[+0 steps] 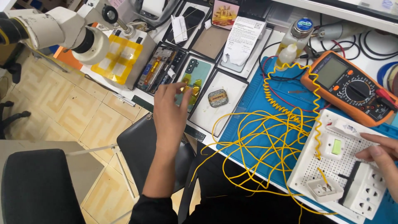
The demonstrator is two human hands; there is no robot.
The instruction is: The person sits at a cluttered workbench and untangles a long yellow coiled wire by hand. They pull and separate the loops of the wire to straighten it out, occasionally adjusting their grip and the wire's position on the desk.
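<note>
While seen from the head view:
Hands: two; left hand [172,108] mid-frame, fingers pinched on a small yellow piece [183,88]; right hand [383,159] lower right, released, resting on the white pegboard [327,166].
Phones: three opened, upper centre.
Multimeter [348,85]: one.
Yellow wire [265,141]: one tangle, spilling over the bench [232,128] edge.
</note>
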